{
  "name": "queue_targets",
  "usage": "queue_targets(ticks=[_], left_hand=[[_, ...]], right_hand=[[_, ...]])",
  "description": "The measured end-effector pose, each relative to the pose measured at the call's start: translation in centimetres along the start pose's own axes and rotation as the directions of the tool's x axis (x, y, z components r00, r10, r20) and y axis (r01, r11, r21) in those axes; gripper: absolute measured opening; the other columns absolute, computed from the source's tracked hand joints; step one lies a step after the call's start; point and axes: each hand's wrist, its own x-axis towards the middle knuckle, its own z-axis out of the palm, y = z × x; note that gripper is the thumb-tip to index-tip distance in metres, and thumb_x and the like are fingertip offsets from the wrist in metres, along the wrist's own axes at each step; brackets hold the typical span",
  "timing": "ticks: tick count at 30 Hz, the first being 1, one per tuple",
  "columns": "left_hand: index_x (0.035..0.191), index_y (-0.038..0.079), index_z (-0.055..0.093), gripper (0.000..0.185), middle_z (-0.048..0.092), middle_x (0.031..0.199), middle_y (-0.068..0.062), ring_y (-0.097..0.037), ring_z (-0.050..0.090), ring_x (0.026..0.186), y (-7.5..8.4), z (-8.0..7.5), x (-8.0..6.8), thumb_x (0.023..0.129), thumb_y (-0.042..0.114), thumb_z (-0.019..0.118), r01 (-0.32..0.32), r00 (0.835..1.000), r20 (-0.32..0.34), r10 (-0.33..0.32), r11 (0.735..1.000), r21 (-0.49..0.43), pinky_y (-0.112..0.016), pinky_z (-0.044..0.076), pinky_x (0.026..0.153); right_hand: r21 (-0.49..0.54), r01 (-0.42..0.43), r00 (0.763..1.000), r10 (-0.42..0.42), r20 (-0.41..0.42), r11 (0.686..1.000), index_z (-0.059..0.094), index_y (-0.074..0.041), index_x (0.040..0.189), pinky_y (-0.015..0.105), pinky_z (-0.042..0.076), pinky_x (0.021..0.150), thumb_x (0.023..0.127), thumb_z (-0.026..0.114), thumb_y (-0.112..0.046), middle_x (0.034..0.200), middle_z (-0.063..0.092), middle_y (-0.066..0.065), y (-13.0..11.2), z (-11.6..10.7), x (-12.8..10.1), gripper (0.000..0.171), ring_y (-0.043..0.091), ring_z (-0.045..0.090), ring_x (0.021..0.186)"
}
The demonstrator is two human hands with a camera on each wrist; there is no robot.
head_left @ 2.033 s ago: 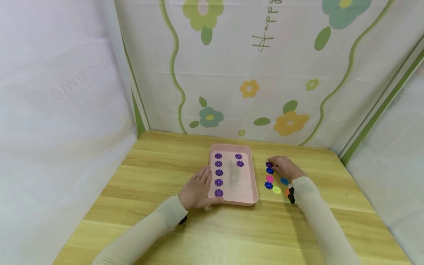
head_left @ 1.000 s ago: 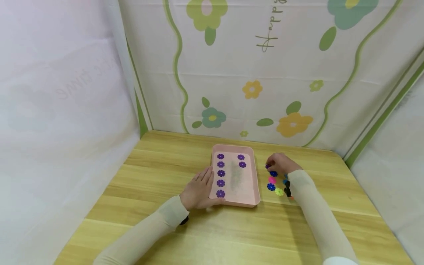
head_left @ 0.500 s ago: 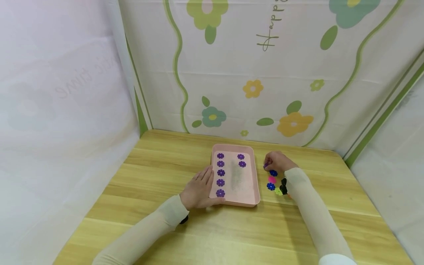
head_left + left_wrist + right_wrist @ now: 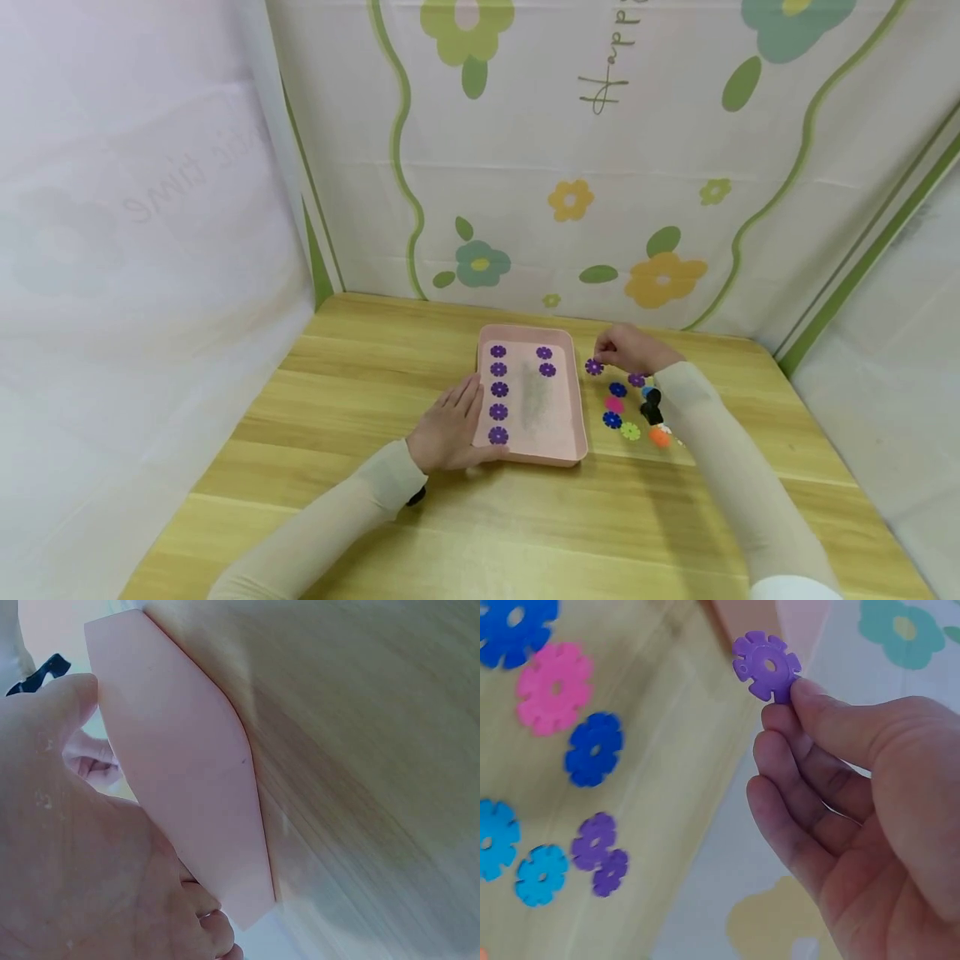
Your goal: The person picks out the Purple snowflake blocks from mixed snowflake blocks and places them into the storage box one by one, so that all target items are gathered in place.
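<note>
In the head view, my left hand (image 4: 447, 425) rests at the near left corner of a pink tray (image 4: 555, 425), its fingers lying straight along the side. The left wrist view shows the thumb on the rim above the tray's outer wall (image 4: 180, 742). Purple snowflake-shaped plastic discs (image 4: 498, 389) form a column on the tray's left and a pair at its upper right. Just right of the tray, my right hand (image 4: 633, 348) pinches another purple snowflake disc (image 4: 781, 661) between thumb and finger, above the table.
Loose discs lie right of the tray: blue (image 4: 612, 420), pink (image 4: 614, 404), yellow-green (image 4: 630, 431), orange (image 4: 660, 437) and purple (image 4: 636, 380) among them. The wooden table (image 4: 390, 350) meets a flower-printed cloth (image 4: 517, 167) at the back.
My right hand has picked up a purple disc from the top of the loose discs and moved it up and left toward the tray. The left hand stays at the tray.
</note>
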Motion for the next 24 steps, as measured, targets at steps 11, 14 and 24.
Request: queue_targets(ticks=[11, 14, 24], left_hand=[[0.163, -0.006, 0.029, 0.116, 0.024, 0.174, -0.022, -0.036, 0.026, 0.163, -0.1, -0.2, 0.1, 0.094, 0.086, 0.041, 0.019, 1.000, 0.021, -0.019, 1.000, 0.012, -0.046, 0.029, 0.132], [0.163, -0.006, 0.029, 0.116, 0.023, 0.175, -0.022, -0.036, 0.026, 0.163, -0.1, -0.2, 0.1, 0.094, 0.086, 0.041, 0.021, 1.000, 0.020, -0.021, 1.000, 0.017, -0.046, 0.029, 0.132], [0.162, -0.006, 0.032, 0.114, 0.027, 0.174, -0.022, -0.035, 0.029, 0.162, 0.3, -0.4, 0.0, 0.094, 0.084, 0.044, 0.020, 1.000, 0.019, -0.021, 1.000, 0.019, -0.046, 0.032, 0.131]], right_hand=[[-0.071, 0.047, 0.998, -0.043, 0.053, 0.996, 0.073, -0.009, 0.091, 0.028, 0.047, 0.067, 0.107, 0.062, -0.013, 0.083, 0.070, -0.001, -4.3, -0.8, 2.2, 0.020, 0.013, 0.052, 0.068], [-0.084, 0.065, 0.995, -0.058, 0.083, 0.994, 0.072, -0.007, 0.090, 0.028, 0.046, 0.067, 0.107, 0.061, -0.013, 0.082, 0.067, 0.002, -5.6, -0.5, 3.0, 0.021, 0.013, 0.052, 0.069], [-0.092, 0.072, 0.991, -0.060, 0.121, 0.993, 0.071, -0.005, 0.089, 0.025, 0.049, 0.070, 0.106, 0.062, -0.009, 0.089, 0.070, 0.010, -7.6, 2.0, 4.5, 0.020, 0.014, 0.056, 0.077]])
